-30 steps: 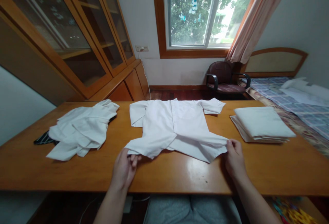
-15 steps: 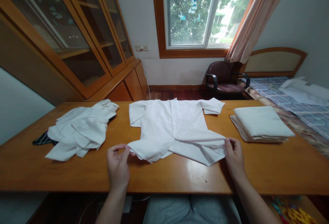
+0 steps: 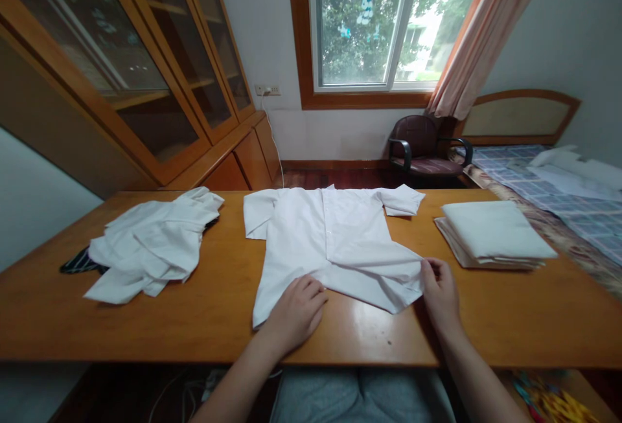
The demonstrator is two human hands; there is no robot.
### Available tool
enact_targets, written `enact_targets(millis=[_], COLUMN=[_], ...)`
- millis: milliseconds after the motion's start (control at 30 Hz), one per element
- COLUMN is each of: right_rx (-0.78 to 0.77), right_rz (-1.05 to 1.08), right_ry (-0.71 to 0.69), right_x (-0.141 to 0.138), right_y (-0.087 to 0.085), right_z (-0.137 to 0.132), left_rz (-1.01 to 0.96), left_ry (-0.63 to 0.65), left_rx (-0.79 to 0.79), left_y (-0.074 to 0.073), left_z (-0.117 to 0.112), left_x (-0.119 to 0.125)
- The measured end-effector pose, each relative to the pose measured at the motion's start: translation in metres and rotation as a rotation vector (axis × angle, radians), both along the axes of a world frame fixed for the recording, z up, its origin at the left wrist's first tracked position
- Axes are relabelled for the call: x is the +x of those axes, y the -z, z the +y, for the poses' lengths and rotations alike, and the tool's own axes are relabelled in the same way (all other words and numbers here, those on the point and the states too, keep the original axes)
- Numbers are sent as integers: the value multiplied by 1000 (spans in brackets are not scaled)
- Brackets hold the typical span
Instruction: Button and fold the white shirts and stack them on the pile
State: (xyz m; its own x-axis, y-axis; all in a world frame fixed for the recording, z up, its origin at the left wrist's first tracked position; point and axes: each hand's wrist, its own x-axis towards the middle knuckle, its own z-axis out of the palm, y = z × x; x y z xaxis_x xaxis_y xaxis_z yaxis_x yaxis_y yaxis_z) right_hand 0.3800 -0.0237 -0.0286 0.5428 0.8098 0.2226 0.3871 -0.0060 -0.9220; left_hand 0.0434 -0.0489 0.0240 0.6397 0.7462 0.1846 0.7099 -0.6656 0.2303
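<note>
A white short-sleeved shirt (image 3: 296, 235) lies spread on the wooden table, front side up, its collar toward the far edge and its hem toward me. My left hand (image 3: 299, 309) rests palm down near the middle of the hem, fingers laid over the cloth and the tabletop. At the shirt's lower right corner, my right hand (image 3: 440, 290) pinches the hem between thumb and fingers. That side of the front is lifted and creased, while the lower left part lies flat.
On the left is a crumpled heap of white clothes (image 3: 155, 241) with a dark striped piece under it. A folded stack of pale cloth (image 3: 498, 232) sits on the right of the table (image 3: 359, 345). Beyond stand an office chair (image 3: 420, 144), a bed and a glass-fronted cabinet.
My left hand has let go of the lower left corner and moved right to the middle of the hem. The left panel now lies flatter. My right hand keeps its pinch, shifted slightly left.
</note>
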Motion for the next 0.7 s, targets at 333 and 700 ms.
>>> enact_targets(millis=[333, 700], right_rx=[-18, -24], right_rz=[59, 87], right_ry=[9, 16], right_x=[-1, 0], right_y=[-5, -2], right_z=[0, 0], left_rz=[109, 143], left_ry=[-175, 22], left_rx=[-4, -255], left_y=[5, -24], left_z=[18, 8], left_x=[-6, -13])
